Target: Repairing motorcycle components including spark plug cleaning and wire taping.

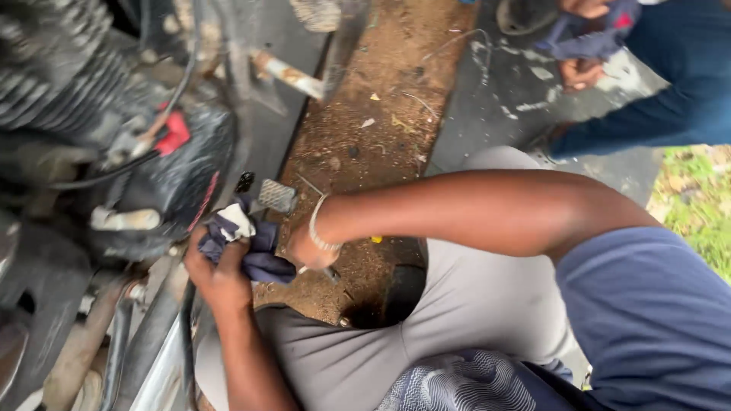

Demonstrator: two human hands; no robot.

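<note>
A crumpled dark-blue rag [247, 243] with a white patch is bunched between the left hand's [217, 270] pinching fingers [199, 247]; the right hand's [308, 247] fingers are hidden behind it, so their state is unclear.

The left hand [217, 274] and right hand [308, 247] work in a tight pocket, both closed on a dark blue rag [247, 247] pressed against the black engine casing [171, 179]. Left of the hands the way is blocked: the casing, cooling fins [61, 68], cables and a slanting chrome pipe [164, 358] crowd together. A chequered foot pedal [276, 195] juts out just above the rag. The person's own grey-clad knees [457, 304] close off the near side. The brown dirt strip [373, 99] of the floor beyond the right wrist lies open, littered only with scraps. Another person's hands [582, 72] crouch well apart at the far right corner.
</note>
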